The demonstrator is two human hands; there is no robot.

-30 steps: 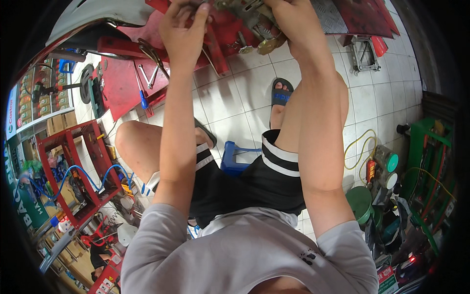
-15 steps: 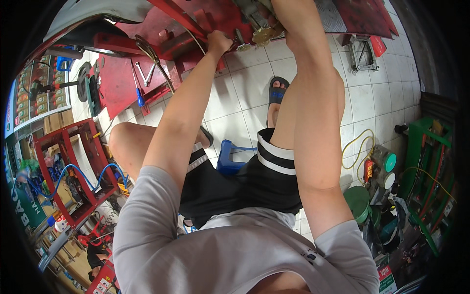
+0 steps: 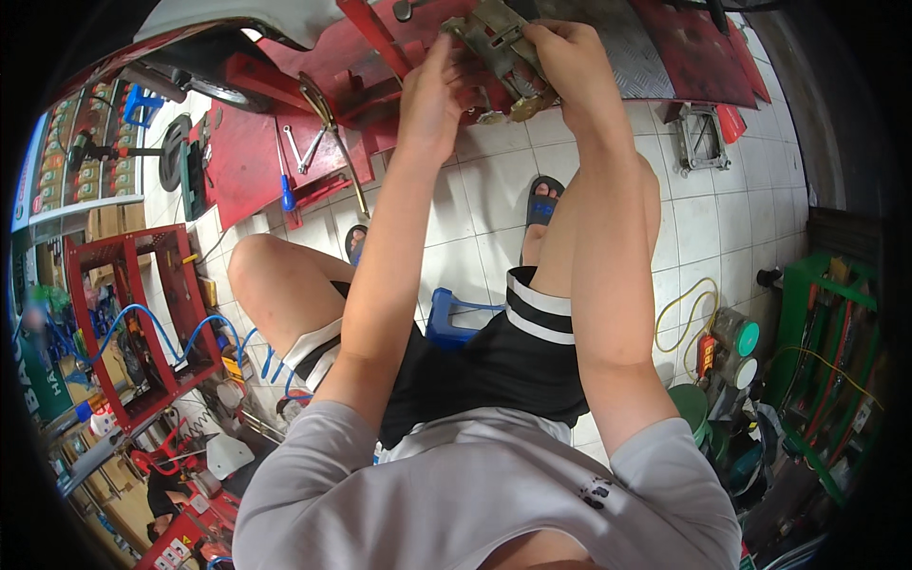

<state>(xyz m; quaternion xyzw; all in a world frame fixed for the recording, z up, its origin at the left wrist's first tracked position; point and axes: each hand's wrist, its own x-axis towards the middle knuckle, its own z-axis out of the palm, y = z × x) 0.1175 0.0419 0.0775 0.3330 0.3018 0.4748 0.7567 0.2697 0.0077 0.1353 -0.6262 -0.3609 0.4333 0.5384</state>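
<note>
Head | metal assembly | dull grey-brown | slotted top | yellowish near end

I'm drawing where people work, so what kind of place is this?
It looks like a repair workshop: a blue-handled screwdriver lies by wrenches on a red platform, and the right hand grips a dirty metal part.

White floor tiles stretch beside a green rack.

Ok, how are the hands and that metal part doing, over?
Right hand gripping metal part. Left hand at its left side, contact unclear. Red bar close by left hand.
</note>
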